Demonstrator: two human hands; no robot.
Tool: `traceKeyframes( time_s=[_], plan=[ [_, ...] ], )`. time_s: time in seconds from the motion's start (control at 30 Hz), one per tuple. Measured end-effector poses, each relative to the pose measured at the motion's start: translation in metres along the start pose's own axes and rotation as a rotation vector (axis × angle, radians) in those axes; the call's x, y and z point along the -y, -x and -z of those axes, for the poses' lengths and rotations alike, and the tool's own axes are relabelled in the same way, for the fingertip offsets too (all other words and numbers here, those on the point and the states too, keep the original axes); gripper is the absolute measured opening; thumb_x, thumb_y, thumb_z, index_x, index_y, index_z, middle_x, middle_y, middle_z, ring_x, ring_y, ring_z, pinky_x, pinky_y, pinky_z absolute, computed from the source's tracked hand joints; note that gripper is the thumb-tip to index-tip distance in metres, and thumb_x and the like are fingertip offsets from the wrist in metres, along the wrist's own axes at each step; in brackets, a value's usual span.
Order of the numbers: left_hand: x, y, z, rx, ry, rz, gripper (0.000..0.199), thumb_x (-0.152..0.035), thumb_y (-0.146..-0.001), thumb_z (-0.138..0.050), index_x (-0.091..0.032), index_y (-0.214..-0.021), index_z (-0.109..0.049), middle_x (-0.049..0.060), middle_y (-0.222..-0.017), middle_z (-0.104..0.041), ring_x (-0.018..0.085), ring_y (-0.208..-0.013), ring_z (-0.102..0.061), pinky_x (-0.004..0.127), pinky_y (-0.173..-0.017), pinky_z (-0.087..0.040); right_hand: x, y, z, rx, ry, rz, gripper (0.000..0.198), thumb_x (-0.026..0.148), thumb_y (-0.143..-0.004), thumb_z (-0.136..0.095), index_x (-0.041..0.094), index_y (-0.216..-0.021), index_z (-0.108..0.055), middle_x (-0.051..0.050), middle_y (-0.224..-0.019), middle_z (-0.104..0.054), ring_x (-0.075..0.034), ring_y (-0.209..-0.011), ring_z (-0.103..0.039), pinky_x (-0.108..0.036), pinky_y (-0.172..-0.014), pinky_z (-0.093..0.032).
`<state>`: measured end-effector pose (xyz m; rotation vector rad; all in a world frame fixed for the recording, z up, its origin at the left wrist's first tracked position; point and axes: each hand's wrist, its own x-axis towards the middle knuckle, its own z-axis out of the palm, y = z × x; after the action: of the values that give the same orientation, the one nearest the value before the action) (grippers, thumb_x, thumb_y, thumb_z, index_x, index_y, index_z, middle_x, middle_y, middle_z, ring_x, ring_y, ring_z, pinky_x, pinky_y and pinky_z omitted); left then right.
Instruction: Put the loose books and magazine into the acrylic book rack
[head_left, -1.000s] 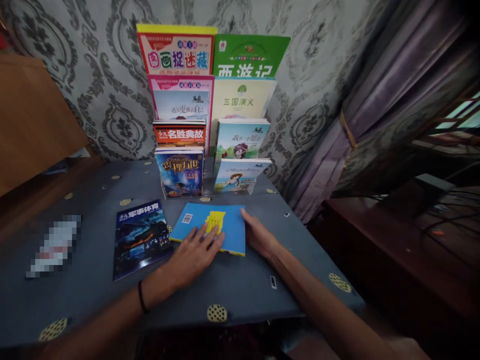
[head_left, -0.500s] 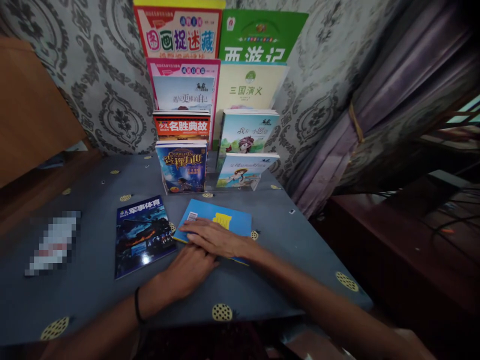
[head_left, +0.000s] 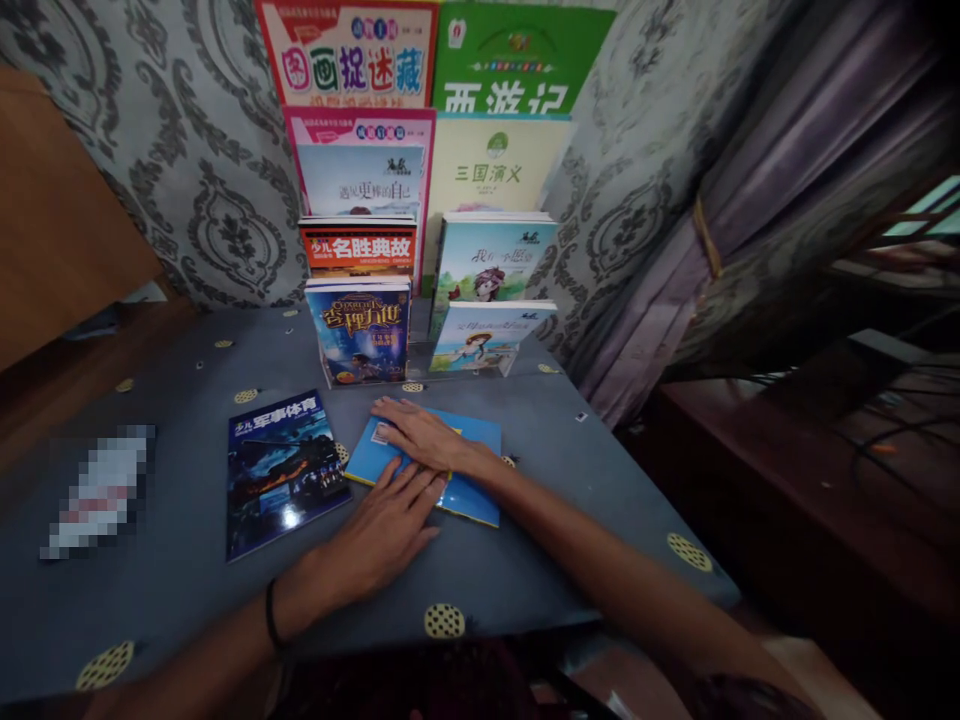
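Note:
A blue book [head_left: 474, 500] with a yellow edge lies flat on the table in front of me. My right hand [head_left: 424, 436] rests palm down across it, fingers stretched toward its far left part. Close below it, my left hand [head_left: 384, 528], with a black band at the wrist, lies flat; its fingertips reach onto the book's near edge. Neither hand grips anything. To the left, beside the blue book but apart from it, a dark blue magazine [head_left: 285, 475] with Chinese lettering lies face up.
Behind the hands, a stepped display rack holds several upright books, including a blue-purple book [head_left: 360, 335] and a light-blue book [head_left: 487, 340] in front. A pixelated item [head_left: 101, 490] lies at the left of the table [head_left: 570, 560]. A purple curtain [head_left: 652, 310] hangs at the right.
My right hand has slid away from me over the blue book and no longer covers my left hand. The left fingers have spread out. The view has shifted slightly.

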<state>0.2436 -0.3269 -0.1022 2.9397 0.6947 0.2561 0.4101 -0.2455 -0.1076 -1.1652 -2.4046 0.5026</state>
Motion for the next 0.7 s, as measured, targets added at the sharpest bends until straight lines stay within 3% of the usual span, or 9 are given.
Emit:
traceKeyframes(
  time_s=[0.27,0.57,0.7],
  plan=[
    [0.002,0.002,-0.008,-0.036,-0.013,0.001,0.053,-0.039,-0.104,-0.031,-0.017,-0.152,-0.028,0.01,-0.158,-0.036,0.026,-0.15,-0.021,0.052,-0.12,-0.028,-0.005,0.049,0.017,-0.086,0.016,-0.139,0.057,0.05,-0.102,-0.029,0.015,-0.142,-0.048,-0.016,-0.152,-0.045,-0.026,-0.146,-0.033,-0.05,-0.119,-0.029],
    [0.001,0.003,-0.006,-0.064,-0.001,-0.008,0.053,-0.036,-0.104,-0.035,-0.018,-0.153,-0.026,0.011,-0.157,-0.036,0.025,-0.15,-0.022,0.051,-0.119,-0.03,-0.021,0.097,0.028,-0.142,0.035,-0.225,0.053,0.044,-0.103,-0.03,0.015,-0.142,-0.048,-0.017,-0.152,-0.044,-0.025,-0.147,-0.03,-0.054,-0.12,-0.024],
    [0.002,0.004,-0.006,-0.049,0.004,-0.007,0.052,-0.036,-0.104,-0.036,-0.019,-0.152,-0.028,0.01,-0.157,-0.037,0.025,-0.149,-0.023,0.05,-0.119,-0.029,-0.008,0.111,0.028,-0.123,0.057,-0.216,0.052,0.04,-0.103,-0.032,0.012,-0.145,-0.044,-0.018,-0.154,-0.041,-0.026,-0.149,-0.025,-0.055,-0.121,-0.02]
  ],
)
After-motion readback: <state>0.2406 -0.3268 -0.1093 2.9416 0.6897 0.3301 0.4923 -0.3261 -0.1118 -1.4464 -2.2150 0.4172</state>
